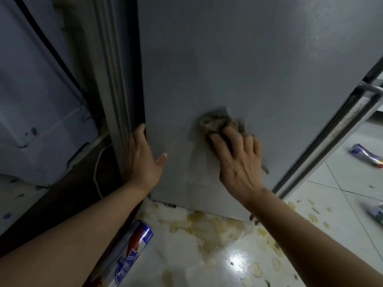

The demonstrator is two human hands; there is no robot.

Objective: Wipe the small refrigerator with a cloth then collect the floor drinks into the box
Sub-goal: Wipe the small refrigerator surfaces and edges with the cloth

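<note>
The right hand (238, 160) pressed a cloth (215, 122) against the fridge (228, 59), fingers curled on it. The left hand (143, 160) lay open on the fridge's left edge.

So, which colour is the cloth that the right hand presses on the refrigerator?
Grey-brown, a dull mottled tone. The cloth shows in the head view, bunched under the right hand.

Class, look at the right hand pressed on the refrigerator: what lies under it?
A crumpled grey cloth lies under the right hand, against the refrigerator side. The panel beneath the cloth is covered.
</note>
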